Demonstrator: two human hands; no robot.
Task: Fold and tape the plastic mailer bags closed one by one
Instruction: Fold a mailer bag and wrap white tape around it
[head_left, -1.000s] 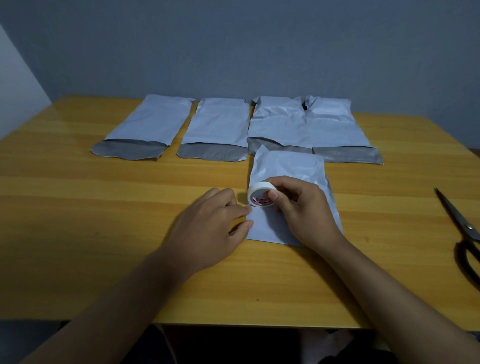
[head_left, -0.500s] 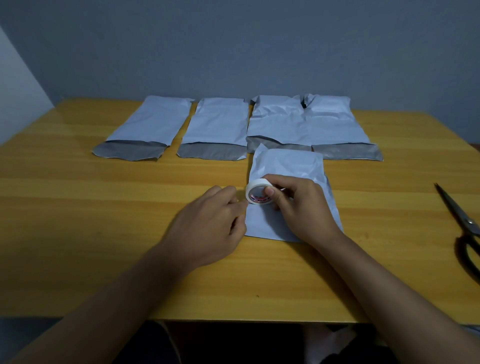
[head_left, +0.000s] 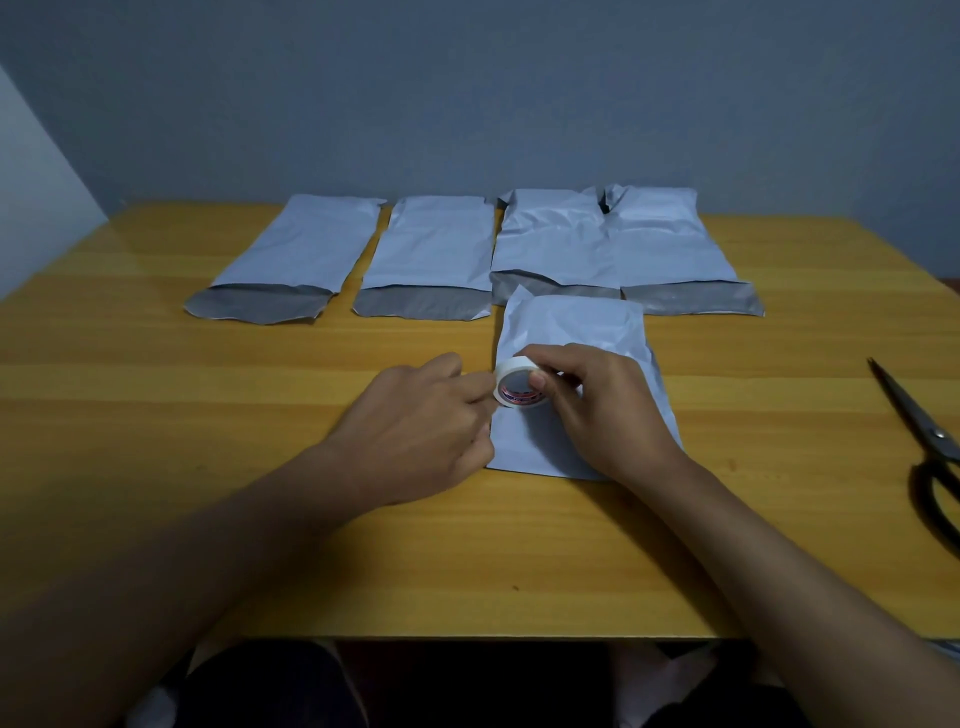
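Right hand (head_left: 608, 410) grips one tape roll (head_left: 516, 387) on the folded mailer (head_left: 571, 332); left hand (head_left: 421, 431), fingers curled, pinches at the roll. Four open mailers (head_left: 431, 249) lie behind the folded mailer, one pair of scissors (head_left: 930, 441) to its right.

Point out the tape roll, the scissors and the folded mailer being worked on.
tape roll (head_left: 515, 383): head view, white outer rim.
scissors (head_left: 922, 428): head view, blades near the pivot.
folded mailer (head_left: 571, 325): head view, bare upper face.

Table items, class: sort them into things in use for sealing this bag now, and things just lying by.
In use: tape roll, held by right hand; left hand at its edge; folded mailer beneath.

Lying by: four open mailers in the back row; scissors at right.
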